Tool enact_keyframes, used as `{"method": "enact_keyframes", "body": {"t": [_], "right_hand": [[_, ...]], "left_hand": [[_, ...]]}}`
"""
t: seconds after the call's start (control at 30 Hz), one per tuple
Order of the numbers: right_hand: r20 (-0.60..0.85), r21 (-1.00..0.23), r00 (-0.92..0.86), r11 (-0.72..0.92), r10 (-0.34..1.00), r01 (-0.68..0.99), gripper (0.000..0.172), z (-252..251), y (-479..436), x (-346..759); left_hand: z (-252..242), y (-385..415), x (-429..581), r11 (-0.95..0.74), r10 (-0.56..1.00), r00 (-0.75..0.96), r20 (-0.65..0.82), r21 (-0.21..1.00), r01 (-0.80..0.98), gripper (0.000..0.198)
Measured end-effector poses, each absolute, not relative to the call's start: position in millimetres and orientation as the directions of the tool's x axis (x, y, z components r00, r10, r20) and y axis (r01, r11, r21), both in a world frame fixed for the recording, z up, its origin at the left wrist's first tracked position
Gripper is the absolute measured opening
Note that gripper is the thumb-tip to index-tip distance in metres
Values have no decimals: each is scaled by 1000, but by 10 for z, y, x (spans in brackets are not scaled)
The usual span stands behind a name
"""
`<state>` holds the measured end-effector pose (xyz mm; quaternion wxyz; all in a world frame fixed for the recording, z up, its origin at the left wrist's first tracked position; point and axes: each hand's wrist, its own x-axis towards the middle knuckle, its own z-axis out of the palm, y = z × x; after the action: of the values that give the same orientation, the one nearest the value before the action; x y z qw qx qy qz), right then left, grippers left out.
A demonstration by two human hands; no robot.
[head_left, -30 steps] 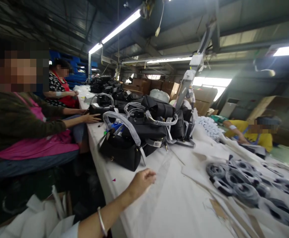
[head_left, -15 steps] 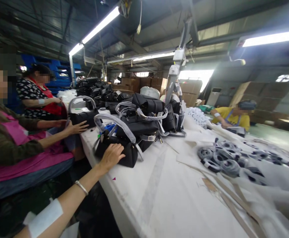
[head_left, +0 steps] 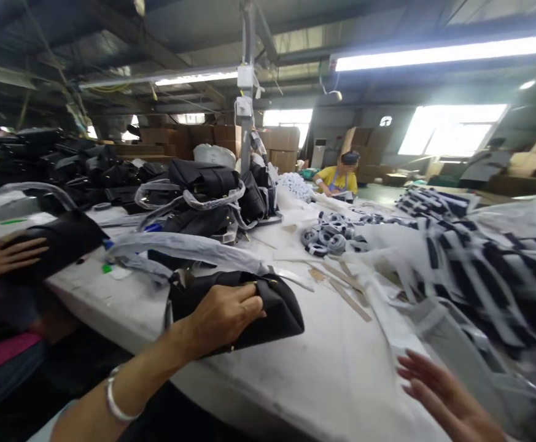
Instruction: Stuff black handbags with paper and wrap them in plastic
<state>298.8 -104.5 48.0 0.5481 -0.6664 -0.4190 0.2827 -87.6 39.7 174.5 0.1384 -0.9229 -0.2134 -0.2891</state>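
My left hand [head_left: 224, 316], with a silver bangle at the wrist, is closed on the top edge of a black handbag [head_left: 281, 310]. The bag is tilted over the near edge of the white-covered table [head_left: 314, 380]. Its handle [head_left: 194, 248], wrapped in clear plastic film, arches up behind my hand. At the lower right, my right hand [head_left: 442, 393] is over the table with its fingers apart and nothing in it; it looks slightly blurred. The far side of the bag and my left fingertips are partly hidden.
A co-worker's hand [head_left: 12, 258] rests on another black handbag [head_left: 65, 239] at left. More black bags [head_left: 203, 184] are piled behind. Rolled grey straps [head_left: 327, 236] and brown strips [head_left: 345, 298] lie mid-table. Black-and-white strips [head_left: 493, 282] fill the right side. A person in yellow [head_left: 339, 178] sits beyond.
My view has swung right. My left hand has gripped the handbag and drawn it nearer, away from the pile. My right hand has come into view at the lower right.
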Motion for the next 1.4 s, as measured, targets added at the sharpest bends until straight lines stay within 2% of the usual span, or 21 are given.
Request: {"method": "enact_keyframes", "body": {"t": [0.13,0.27,0.37,0.43,0.53,0.6,0.7,0.8,0.87,0.9,0.97,1.03,1.07,1.13,1.2,1.23,1.3,1.4], "right_hand": [[90,-995,341,72,936,66,86,501,-909,2688],[-24,-999,286,-36,958,37,100,399,-899,2648],[-182,-980,350,-199,919,13,101,254,-1000,2741],[-282,-959,362,-267,889,-90,97,179,-1075,2767],[-318,-942,366,-247,875,-228,91,168,-1106,2699],[-289,-951,388,-215,875,-223,92,233,-1026,2619],[-189,-978,347,-146,918,-148,94,387,-740,2563],[-130,-991,259,-120,957,-54,90,552,-365,2638],[-66,-984,309,-112,949,136,88,676,-168,2704],[21,-957,352,-83,936,277,85,749,-105,2716],[277,-825,365,25,889,564,69,914,-65,2660],[471,-642,196,181,860,745,46,1071,-116,2485],[495,-559,63,262,867,787,41,1128,-158,2363],[404,-416,-221,393,888,820,46,1169,-238,2097],[195,-312,-397,440,897,842,67,1107,-279,1870],[94,-274,-422,431,902,860,75,1051,-282,1792],[-33,-219,-402,386,915,896,76,934,-266,1720],[-52,-199,-369,352,928,915,68,866,-221,1800]], "left_hand": [[1777,379,-99,-957,278,858,432,48,286,32],[1778,515,524,-966,216,914,343,213,148,17],[1655,710,676,-928,302,914,271,305,216,19],[1505,849,602,-896,378,897,231,336,291,23],[1259,972,348,-853,467,864,190,353,384,28],[1132,962,185,-802,564,805,186,357,479,33],[1025,831,44,-699,701,690,180,366,614,38],[972,672,-7,-618,781,608,143,323,717,43],[946,611,-30,-599,799,586,135,266,755,45],[936,601,-41,-603,796,590,134,241,760,44],[918,617,-52,-637,770,628,117,201,744,40],[894,667,-36,-678,732,678,71,174,714,33],[878,701,-15,-693,716,697,45,168,701,31],[838,779,39,-709,696,718,8,171,684,30],[808,859,83,-714,686,727,-10,183,676,30],[807,894,91,-718,680,734,-13,191,669,30],[839,938,64,-736,655,756,-13,213,642,29],[947,905,-69,-807,529,849,-7,306,505,32]]}}
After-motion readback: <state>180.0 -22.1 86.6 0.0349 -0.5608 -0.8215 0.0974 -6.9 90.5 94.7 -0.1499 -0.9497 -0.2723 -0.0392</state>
